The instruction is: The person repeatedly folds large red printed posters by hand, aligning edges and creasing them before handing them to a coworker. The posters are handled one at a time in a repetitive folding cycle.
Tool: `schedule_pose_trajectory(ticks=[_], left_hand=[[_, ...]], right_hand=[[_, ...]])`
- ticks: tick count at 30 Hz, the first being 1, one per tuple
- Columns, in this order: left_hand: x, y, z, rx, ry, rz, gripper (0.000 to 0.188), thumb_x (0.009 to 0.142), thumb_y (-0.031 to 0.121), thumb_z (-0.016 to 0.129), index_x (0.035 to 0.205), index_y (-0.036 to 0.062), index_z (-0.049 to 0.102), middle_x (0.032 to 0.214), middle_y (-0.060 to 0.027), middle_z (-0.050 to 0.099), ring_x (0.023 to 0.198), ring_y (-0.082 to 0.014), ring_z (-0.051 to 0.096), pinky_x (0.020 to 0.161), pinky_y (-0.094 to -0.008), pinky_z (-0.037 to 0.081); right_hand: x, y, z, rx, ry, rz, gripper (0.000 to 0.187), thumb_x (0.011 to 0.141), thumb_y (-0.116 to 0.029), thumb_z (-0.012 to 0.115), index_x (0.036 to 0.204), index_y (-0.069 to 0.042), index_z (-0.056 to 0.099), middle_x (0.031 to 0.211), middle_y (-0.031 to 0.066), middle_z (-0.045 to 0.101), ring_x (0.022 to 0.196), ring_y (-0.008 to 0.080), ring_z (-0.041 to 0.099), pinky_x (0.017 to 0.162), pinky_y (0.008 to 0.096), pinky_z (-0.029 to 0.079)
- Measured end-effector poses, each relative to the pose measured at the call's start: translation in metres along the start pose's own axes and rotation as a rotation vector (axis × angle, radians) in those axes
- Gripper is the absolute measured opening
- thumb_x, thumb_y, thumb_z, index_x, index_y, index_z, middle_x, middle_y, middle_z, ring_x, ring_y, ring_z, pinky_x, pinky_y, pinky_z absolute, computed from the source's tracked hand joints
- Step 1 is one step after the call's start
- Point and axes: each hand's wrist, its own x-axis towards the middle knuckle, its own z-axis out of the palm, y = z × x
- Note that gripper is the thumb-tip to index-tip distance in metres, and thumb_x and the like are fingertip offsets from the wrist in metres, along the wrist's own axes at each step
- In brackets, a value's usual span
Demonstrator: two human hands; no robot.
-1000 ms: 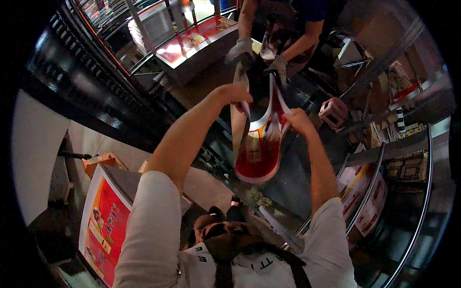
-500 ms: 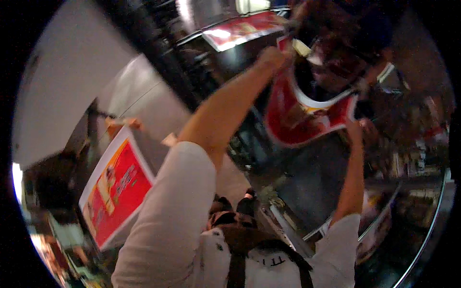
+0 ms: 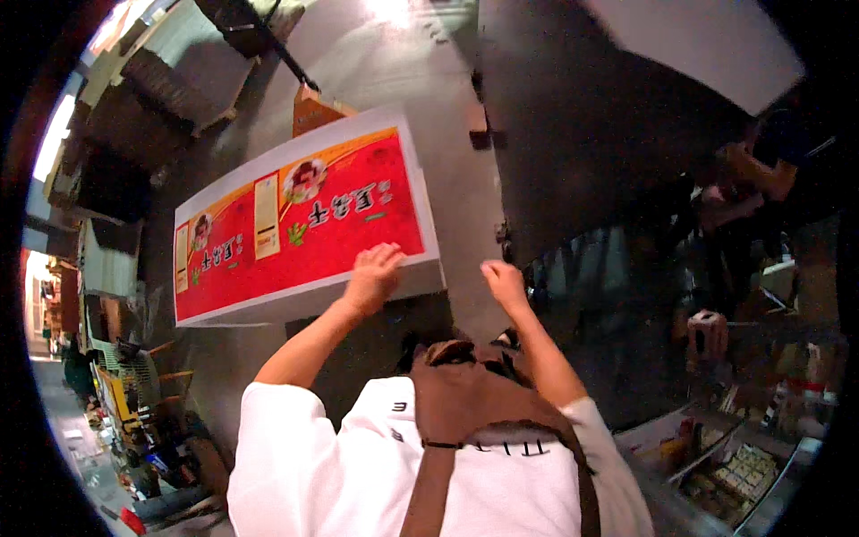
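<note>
A stack of large printed sheets (image 3: 349,242), red with a white border and yellow bands, lies left of centre. My left hand (image 3: 376,276) is at its near edge, fingers stretched over the top sheet's red print; whether they press on it I cannot tell. To the right of the stack, apart from it, my right hand (image 3: 506,288) hovers with its fingers curled in. Nothing shows in the right hand.
An orange pallet jack (image 3: 315,109) stands behind the stack. At the right, a co-worker's arm (image 3: 761,174) shows beside dark machinery. A pale panel (image 3: 702,49) juts in at the upper right. A pink container (image 3: 708,335) stands lower right; loaded pallets (image 3: 170,80) fill the upper left.
Both hands have let go of the bent red printed sheet they held by its corners over the machine. My view and arms have turned left to the stack.
</note>
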Motion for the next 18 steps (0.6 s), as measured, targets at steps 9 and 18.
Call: schedule_pose_trajectory(ticks=[9, 18], left_hand=[[-0.08, -0.097, 0.013, 0.009, 0.026, -0.196, 0.061, 0.072, 0.019, 0.061, 0.129, 0.0165, 0.038, 0.138, -0.0053, 0.032, 0.128, -0.022, 0.028, 0.1, -0.0471, 0.023], [-0.082, -0.097, 0.002, -0.275, 0.226, -0.15, 0.041, 0.074, 0.014, 0.061, 0.113, 0.0106, 0.048, 0.123, -0.0089, 0.044, 0.117, -0.0275, 0.039, 0.094, -0.0444, 0.032]], right_hand=[[0.051, -0.09, 0.093, -0.431, -0.078, 0.184, 0.024, 0.074, -0.027, 0.059, 0.083, -0.006, 0.067, 0.084, 0.0145, 0.064, 0.082, 0.0312, 0.061, 0.073, 0.0402, 0.047], [0.067, -0.083, 0.087, -0.183, -0.142, 0.37, 0.023, 0.071, -0.024, 0.064, 0.076, -0.002, 0.064, 0.071, 0.0104, 0.064, 0.063, 0.0211, 0.061, 0.06, 0.0315, 0.047]])
